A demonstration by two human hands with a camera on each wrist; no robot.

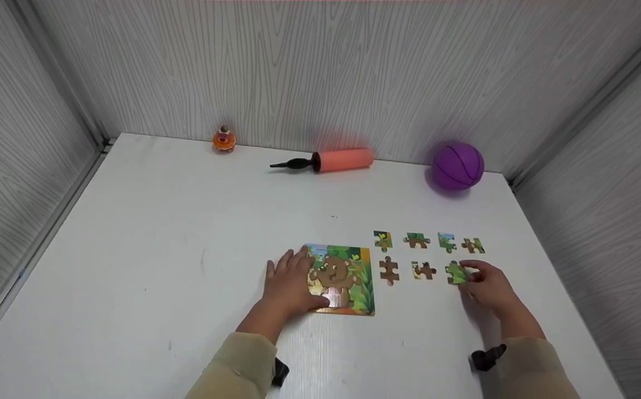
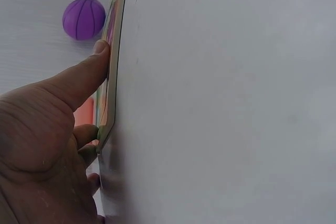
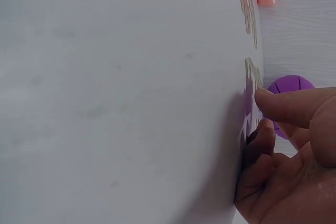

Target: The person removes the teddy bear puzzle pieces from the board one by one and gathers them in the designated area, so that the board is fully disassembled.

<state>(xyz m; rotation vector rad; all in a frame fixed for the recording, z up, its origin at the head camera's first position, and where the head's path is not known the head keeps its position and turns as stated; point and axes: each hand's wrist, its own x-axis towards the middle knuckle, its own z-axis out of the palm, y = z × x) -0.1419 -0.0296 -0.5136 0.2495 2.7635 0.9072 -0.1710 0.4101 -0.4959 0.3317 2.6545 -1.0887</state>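
Puzzle board [image 1: 348, 280]: flat on the white table [image 1: 148, 249], near the middle, bear picture face up. Left hand [image 1: 293, 288] spread over its left side, thumb and fingers apart, touching the board. Right hand [image 1: 489, 288]: thumb and finger together on the edge of a green piece [image 1: 456, 273], right end of the near row; right-wrist view shows it tilted.

Progress: six other loose pieces [image 1: 389, 270] lie right of the board, four in the far row, two in the near. Judged remaining: all seven to be placed. Whether any are already seated cannot be told.

Containers: only the board might serve; recess not discernible.
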